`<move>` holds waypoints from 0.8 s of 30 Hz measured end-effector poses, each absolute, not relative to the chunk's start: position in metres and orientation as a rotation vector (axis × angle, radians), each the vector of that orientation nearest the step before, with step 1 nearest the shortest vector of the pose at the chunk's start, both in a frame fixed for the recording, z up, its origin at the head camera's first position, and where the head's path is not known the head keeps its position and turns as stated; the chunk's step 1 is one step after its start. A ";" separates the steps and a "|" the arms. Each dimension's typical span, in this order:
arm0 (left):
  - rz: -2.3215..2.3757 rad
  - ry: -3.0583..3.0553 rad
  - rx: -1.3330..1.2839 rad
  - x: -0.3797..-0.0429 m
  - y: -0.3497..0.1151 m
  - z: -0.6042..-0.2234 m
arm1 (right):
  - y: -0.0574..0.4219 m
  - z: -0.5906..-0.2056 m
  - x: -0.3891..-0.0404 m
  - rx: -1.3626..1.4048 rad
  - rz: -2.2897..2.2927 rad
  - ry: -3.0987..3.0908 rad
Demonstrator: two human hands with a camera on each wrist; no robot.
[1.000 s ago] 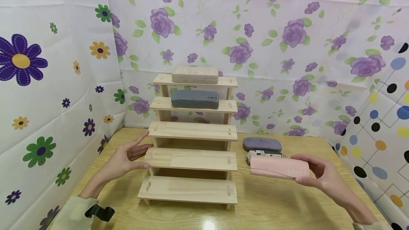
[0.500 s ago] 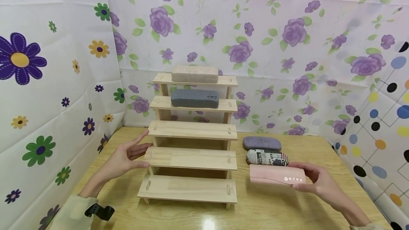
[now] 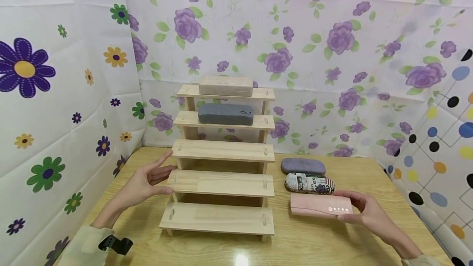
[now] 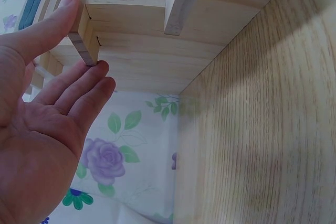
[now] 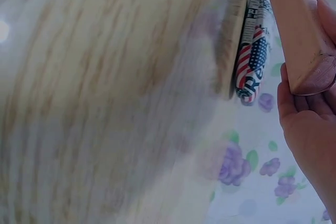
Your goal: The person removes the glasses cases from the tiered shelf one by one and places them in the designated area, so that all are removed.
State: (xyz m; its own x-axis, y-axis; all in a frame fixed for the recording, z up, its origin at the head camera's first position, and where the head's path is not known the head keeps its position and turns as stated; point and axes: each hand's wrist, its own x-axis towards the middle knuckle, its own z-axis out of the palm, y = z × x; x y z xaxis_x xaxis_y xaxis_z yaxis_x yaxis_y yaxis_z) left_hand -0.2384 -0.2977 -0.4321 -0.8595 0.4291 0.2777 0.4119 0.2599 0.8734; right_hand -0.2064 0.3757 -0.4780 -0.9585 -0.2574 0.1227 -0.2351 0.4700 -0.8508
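"Starting with the pink case (image 3: 314, 205), where is it?"

"Right of the wooden stand (image 3: 221, 150), about level with its two lowest boards. I can't tell whether its underside meets the worktop (image 3: 314, 241)."

"And what has it?"

"The right hand (image 3: 369, 210), gripping the end farther from the stand. Thumb on the near side, fingers on the far side, a pinch across the case. The forearm slants in from the front, right of the stand, and the palm faces towards the stand."

"What's the left hand (image 3: 145, 184) doing?"

"Resting against the stand's left side, fingers fairly straight and spread. The index tip touches the end of the middle board, the thumb tip the end of the board below, with the other fingers between. That wrist is bent a little, with a black strap (image 3: 115, 245) over the sleeve (image 3: 82, 246)."

"Anything beside the pink case?"

"A printed case (image 3: 309, 183) lies just behind it, and a purple-grey case (image 3: 303, 166) beyond that, both right of the stand."

"On the stand itself?"

"A beige case (image 3: 225, 86) on the top board, a blue-grey case (image 3: 223, 115) on the second."

"Farther out?"

"Behind the stand hangs a rose-patterned cloth (image 3: 236, 19); right of it, a dotted cloth (image 3: 443, 147)."
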 end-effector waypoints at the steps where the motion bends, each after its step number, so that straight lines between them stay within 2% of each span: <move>1: 1.712 2.481 0.829 -0.239 -0.298 -0.432 | 0.376 -0.479 -0.207 -0.429 -1.535 2.677; 24: 1.713 2.477 0.830 -0.240 -0.299 -0.433 | 0.378 -0.490 -0.218 -0.414 -1.457 2.702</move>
State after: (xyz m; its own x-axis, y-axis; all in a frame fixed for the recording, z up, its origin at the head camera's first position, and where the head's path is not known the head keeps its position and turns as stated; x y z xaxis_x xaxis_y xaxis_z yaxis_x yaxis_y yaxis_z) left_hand -0.2396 -0.2985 -0.4334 -0.8586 0.4312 0.2774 0.4117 0.2574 0.8742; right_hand -0.2184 0.3777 -0.4902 -0.9633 -0.2540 0.0871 -0.2123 0.5220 -0.8261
